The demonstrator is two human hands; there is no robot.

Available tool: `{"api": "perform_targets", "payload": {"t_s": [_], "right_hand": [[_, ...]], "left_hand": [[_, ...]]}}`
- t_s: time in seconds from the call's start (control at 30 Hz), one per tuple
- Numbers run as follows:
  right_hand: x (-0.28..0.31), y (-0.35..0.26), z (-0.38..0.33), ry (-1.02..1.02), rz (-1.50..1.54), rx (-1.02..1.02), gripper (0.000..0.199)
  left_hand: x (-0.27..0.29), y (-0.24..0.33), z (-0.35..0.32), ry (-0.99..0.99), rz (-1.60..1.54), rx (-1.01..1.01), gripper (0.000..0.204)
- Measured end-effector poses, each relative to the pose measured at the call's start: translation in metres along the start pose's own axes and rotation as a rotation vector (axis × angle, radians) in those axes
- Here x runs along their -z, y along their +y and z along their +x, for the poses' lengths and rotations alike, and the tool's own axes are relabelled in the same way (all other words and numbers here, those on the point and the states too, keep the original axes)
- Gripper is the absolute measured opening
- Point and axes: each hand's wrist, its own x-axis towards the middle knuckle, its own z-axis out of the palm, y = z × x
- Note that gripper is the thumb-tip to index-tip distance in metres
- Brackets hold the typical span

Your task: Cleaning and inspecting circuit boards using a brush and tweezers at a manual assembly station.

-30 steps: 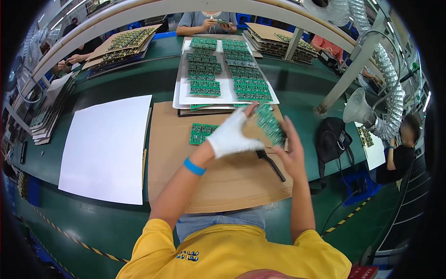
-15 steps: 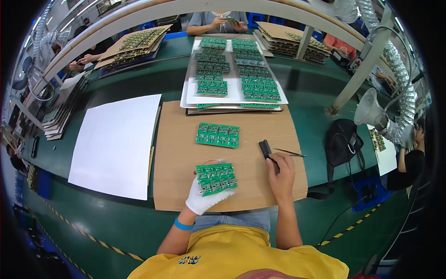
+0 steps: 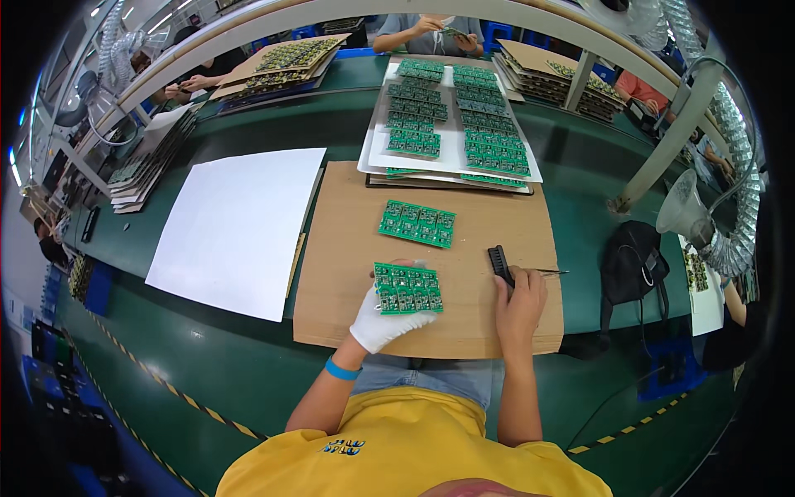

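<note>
My left hand point(image 3: 383, 321), in a white glove, holds a green circuit board panel point(image 3: 407, 288) by its near edge, just above the brown cardboard sheet point(image 3: 348, 248). My bare right hand point(image 3: 520, 305) rests on the cardboard and grips a small black brush point(image 3: 499, 264) with a thin metal tool point(image 3: 548, 271) poking out to the right. A second green panel point(image 3: 417, 223) lies flat on the cardboard farther away.
A white paper sheet point(image 3: 238, 227) lies left of the cardboard. White sheets stacked with several green panels point(image 3: 451, 132) sit beyond. Cardboard stacks of boards point(image 3: 286, 62) stand at the back left and right. A black bag point(image 3: 633, 263) lies at right. Other people work across the table.
A second ago both hands held a panel up over the far cardboard. Now one panel lies flat, my left hand holds another near me, and my right hand has taken the brush.
</note>
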Motion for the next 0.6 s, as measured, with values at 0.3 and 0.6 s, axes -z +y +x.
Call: {"api": "perform_targets", "payload": {"t_s": [0.3, 0.6], "right_hand": [[-0.0023, 0.0054, -0.0011, -0.015, -0.026, 0.024, 0.028], [-0.0036, 0.0039, -0.0013, 0.033, -0.026, 0.018, 0.026]], "left_hand": [[0.0031, -0.01, -0.0039, -0.043, -0.08, 0.045, 0.091], [0.0009, -0.0096, -0.0045, -0.017, -0.088, -0.007, 0.091]]}}
